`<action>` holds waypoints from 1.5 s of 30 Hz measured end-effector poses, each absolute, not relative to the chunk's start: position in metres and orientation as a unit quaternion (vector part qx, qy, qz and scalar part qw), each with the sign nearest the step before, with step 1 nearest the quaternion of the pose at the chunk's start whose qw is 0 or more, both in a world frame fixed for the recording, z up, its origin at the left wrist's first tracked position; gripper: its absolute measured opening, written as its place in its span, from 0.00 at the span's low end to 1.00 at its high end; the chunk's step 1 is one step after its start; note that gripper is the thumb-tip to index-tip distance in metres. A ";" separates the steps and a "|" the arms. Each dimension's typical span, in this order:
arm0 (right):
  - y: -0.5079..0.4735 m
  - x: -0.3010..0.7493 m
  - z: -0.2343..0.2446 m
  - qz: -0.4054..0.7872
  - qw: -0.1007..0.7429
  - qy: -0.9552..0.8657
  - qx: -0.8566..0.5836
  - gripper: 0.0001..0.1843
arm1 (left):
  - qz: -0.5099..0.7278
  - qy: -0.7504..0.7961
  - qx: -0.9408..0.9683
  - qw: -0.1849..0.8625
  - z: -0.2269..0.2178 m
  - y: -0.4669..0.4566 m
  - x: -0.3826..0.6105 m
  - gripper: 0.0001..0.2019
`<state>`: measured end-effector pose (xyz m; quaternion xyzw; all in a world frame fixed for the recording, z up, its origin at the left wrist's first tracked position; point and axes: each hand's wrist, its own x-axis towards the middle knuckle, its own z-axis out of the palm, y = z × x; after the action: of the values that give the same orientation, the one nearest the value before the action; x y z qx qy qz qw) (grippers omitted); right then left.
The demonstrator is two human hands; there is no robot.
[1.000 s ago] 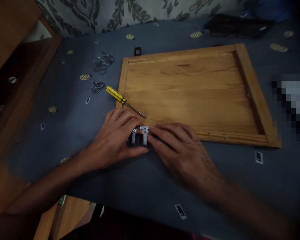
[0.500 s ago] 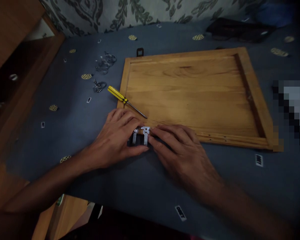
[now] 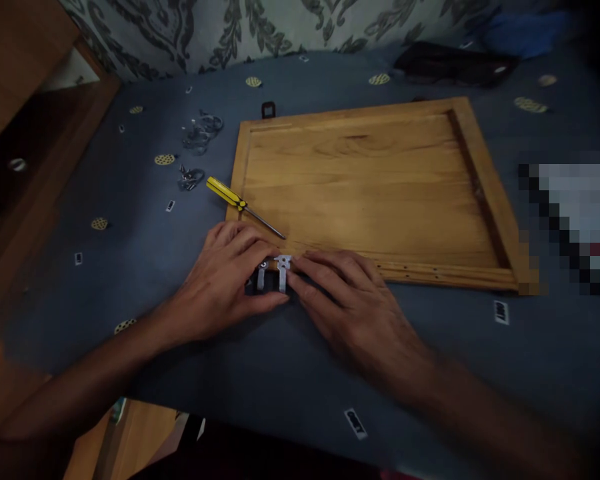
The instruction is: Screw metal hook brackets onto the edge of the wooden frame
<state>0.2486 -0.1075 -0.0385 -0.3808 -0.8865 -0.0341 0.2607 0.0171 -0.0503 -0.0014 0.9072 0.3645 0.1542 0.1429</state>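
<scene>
A wooden panel (image 3: 370,193) with a raised frame lies flat on a blue-grey surface. At the panel's near left edge sits a small metal hinge bracket (image 3: 275,273) with a screw in it. My left hand (image 3: 225,283) curls around the bracket from the left, fingers pressed against it. Coming in from the other side, my right hand (image 3: 350,303) lays its fingers on the bracket and the panel's edge. A yellow-handled screwdriver (image 3: 230,199) lies just beyond my left hand, its tip resting on the panel.
Loose metal hardware (image 3: 200,130) lies scattered at the far left, with a second small cluster of hardware (image 3: 190,177) closer in. A small black clip (image 3: 269,109) sits by the panel's far left corner. A dark object (image 3: 450,63) lies at the back. A wooden ledge (image 3: 35,173) borders the left.
Both hands stay on the bracket at the panel's edge. The view has shifted slightly; nothing else has visibly moved.
</scene>
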 end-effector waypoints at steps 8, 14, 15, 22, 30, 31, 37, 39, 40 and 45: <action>-0.108 0.250 -0.038 -0.036 0.263 -0.885 -0.383 0.17 | 0.151 0.364 0.907 0.148 0.003 -0.051 0.017 0.17; -0.109 0.249 -0.038 -0.025 0.267 -0.883 -0.386 0.16 | 0.146 0.368 0.906 0.150 0.003 -0.049 0.017 0.18; -0.109 0.249 -0.038 -0.021 0.265 -0.884 -0.385 0.16 | 0.147 0.368 0.906 0.151 0.003 -0.049 0.016 0.18; -0.109 0.250 -0.037 -0.022 0.265 -0.885 -0.382 0.16 | 0.149 0.363 0.908 0.149 0.003 -0.049 0.016 0.19; -0.109 0.249 -0.036 -0.008 0.264 -0.888 -0.376 0.18 | 0.145 0.363 0.908 0.148 0.004 -0.049 0.016 0.18; -0.109 0.249 -0.035 -0.007 0.262 -0.889 -0.375 0.19 | 0.146 0.363 0.908 0.149 0.004 -0.049 0.016 0.18; -0.109 0.249 -0.032 -0.025 0.250 -0.891 -0.378 0.18 | 0.144 0.354 0.912 0.151 0.005 -0.048 0.016 0.19; -0.109 0.249 -0.032 -0.026 0.261 -0.888 -0.378 0.18 | 0.143 0.354 0.912 0.153 0.005 -0.048 0.016 0.19; -0.109 0.249 -0.033 -0.025 0.264 -0.886 -0.379 0.18 | 0.144 0.355 0.911 0.153 0.005 -0.048 0.016 0.19; -0.109 0.249 -0.033 -0.022 0.263 -0.887 -0.379 0.18 | 0.152 0.353 0.911 0.150 0.005 -0.049 0.015 0.19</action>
<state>0.2491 -0.1092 -0.0334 -0.3793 -0.8868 -0.0221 0.2631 0.0154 -0.0492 0.0047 0.9110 0.3529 0.1517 0.1504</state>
